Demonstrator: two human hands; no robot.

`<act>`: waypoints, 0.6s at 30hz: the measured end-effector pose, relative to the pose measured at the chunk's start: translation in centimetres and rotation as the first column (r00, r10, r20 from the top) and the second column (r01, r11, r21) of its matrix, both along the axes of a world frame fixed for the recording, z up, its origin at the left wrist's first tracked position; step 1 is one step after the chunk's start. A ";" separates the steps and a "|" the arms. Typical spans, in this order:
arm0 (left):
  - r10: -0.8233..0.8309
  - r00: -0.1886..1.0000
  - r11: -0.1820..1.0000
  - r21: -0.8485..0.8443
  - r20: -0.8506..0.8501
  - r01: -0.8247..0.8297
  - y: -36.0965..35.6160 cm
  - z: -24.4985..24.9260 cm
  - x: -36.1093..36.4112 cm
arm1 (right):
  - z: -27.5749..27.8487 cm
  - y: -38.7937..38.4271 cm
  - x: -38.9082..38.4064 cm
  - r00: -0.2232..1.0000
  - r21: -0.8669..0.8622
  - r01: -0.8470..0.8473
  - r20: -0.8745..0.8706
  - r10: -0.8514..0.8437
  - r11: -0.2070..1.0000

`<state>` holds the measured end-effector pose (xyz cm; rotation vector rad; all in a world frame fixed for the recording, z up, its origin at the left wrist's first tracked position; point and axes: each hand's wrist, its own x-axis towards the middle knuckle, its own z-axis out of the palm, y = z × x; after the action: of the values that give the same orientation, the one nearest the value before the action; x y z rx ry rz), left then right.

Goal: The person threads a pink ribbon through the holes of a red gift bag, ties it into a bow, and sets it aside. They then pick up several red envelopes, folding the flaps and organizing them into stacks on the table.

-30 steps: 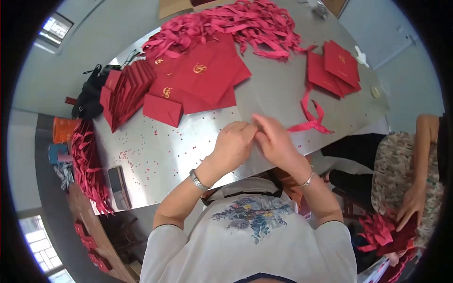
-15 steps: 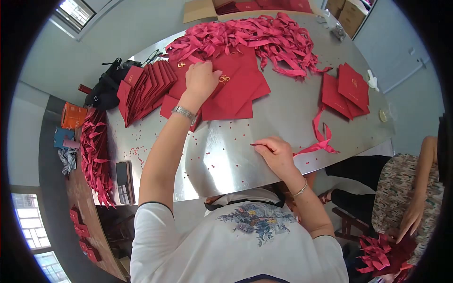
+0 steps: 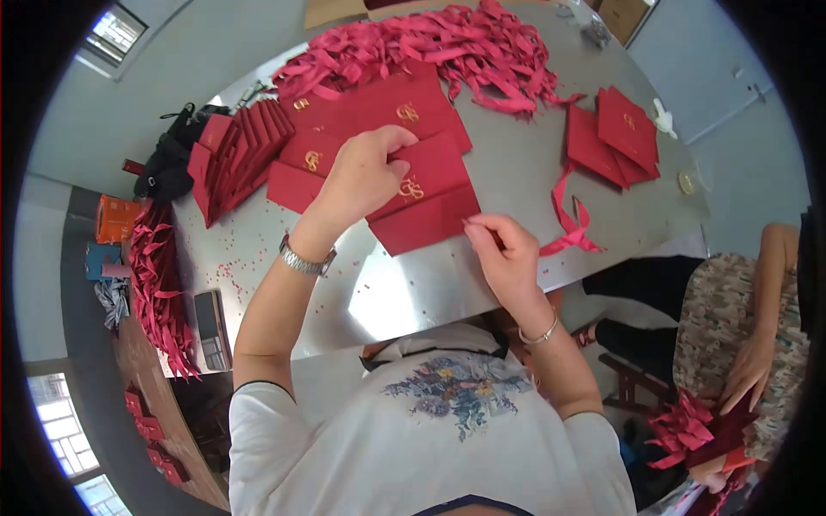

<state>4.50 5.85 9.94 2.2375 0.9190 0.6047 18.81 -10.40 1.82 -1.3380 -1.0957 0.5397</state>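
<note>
A red envelope with a gold emblem lies tilted in front of me, its lower panel folded towards me. My left hand is closed on its left side, thumb and fingers pinching it. At the envelope's lower right corner, my right hand pinches a pink-red ribbon; a small tip shows at the fingertips and the rest trails out to the right. More red envelopes with gold emblems are spread beyond my left hand, partly hidden by it.
A heap of ribbons covers the table's far side. Folded envelopes stand at left, others lie at right. A phone sits by the left edge. Red dots litter the metal table. A co-worker's hand is at lower right.
My left hand has drawn an envelope from the spread pile towards me, beside my right hand. My right hand keeps its pinch on the ribbon. The camera view has shifted slightly.
</note>
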 end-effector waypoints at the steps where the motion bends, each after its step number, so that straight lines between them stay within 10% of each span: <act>1: -0.010 1.000 1.000 -0.026 -0.006 0.009 -1.0 -0.6 0.0 | 1.3 0.1 -0.3 0.977 0.076 0.063 0.199 -0.077 0.995; 18: -0.068 0.997 0.921 -0.381 0.047 0.081 -5.0 -4.6 0.9 | -0.5 1.1 -0.6 0.930 -0.045 0.210 0.318 -0.185 0.977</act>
<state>5.42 0.85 5.39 1.8948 0.8484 0.3864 18.21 -9.33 1.30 -1.6211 -1.1856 0.2261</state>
